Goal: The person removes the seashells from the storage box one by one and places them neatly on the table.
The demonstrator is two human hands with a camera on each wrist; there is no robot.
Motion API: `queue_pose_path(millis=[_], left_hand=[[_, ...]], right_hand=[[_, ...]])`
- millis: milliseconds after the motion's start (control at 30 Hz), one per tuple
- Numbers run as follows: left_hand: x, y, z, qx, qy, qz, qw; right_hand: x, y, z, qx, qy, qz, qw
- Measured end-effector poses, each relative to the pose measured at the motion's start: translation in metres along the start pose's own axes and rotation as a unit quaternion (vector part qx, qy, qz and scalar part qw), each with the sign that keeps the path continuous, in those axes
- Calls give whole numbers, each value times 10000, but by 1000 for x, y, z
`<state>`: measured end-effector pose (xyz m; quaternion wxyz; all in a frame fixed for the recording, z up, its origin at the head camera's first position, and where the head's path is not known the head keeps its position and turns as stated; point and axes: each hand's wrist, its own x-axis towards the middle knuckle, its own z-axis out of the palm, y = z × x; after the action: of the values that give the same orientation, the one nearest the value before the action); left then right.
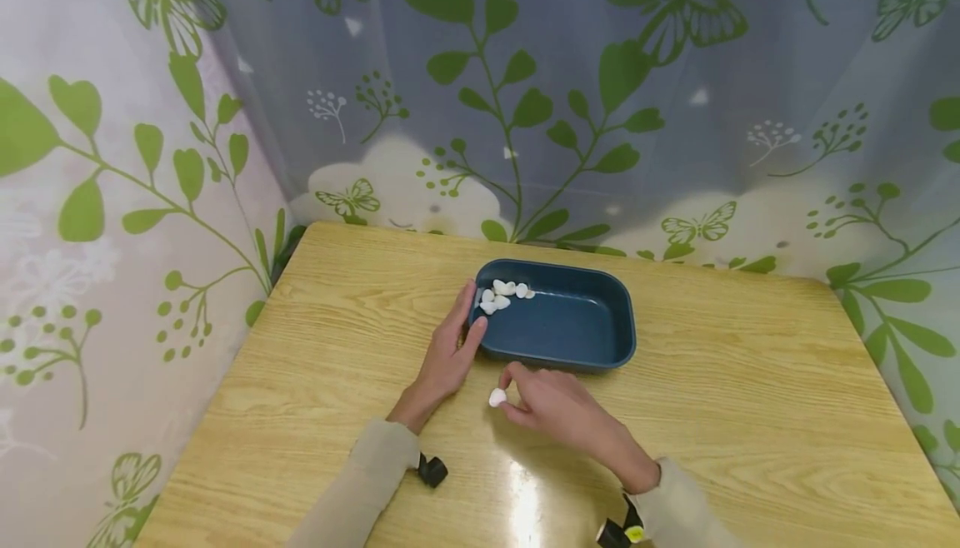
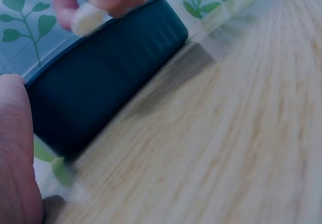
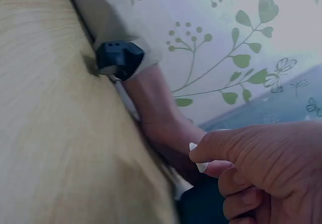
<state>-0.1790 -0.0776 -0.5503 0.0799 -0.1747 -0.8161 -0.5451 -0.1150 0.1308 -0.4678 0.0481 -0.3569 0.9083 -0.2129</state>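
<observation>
A dark blue rectangular basin (image 1: 558,361) stands on the wooden table, with several white pebbles (image 1: 501,288) gathered at its left end. My left hand (image 1: 447,354) rests against that end, its fingers fairly straight along the side and the thumb by the near corner. Just in front of the basin's near wall, my right hand (image 1: 558,411) pinches one white pebble (image 1: 497,398) between thumb and index finger. In the right wrist view this pebble (image 3: 202,166) pokes out past the fingertips, while the other fingers are curled into the palm.
The light wooden table (image 1: 750,381) reaches to a patterned curtain (image 1: 540,115) at the back and the left. Each wrist wears a small black camera, such as the one by the left sleeve (image 1: 432,470). A bright reflection lies on the tabletop between the forearms.
</observation>
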Motion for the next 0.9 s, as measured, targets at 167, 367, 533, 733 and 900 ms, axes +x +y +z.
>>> queue_pose_path(millis=[167, 367, 533, 733, 900], left_hand=[[1, -1, 0, -6, 33, 28, 10000], [1, -1, 0, -11, 14, -8, 10000], [1, -2, 1, -26, 23, -15, 10000], [1, -3, 1, -6, 46, -5, 10000], [1, -2, 2, 21, 59, -10, 10000]], right_hand=[[-1, 7, 15, 413, -132, -56, 9990], [1, 19, 27, 594, -286, 160, 9977], [4, 27, 33, 558, -238, 209, 9979], [5, 31, 35, 713, -232, 193, 9970], [5, 34, 35, 791, -213, 190, 9965]])
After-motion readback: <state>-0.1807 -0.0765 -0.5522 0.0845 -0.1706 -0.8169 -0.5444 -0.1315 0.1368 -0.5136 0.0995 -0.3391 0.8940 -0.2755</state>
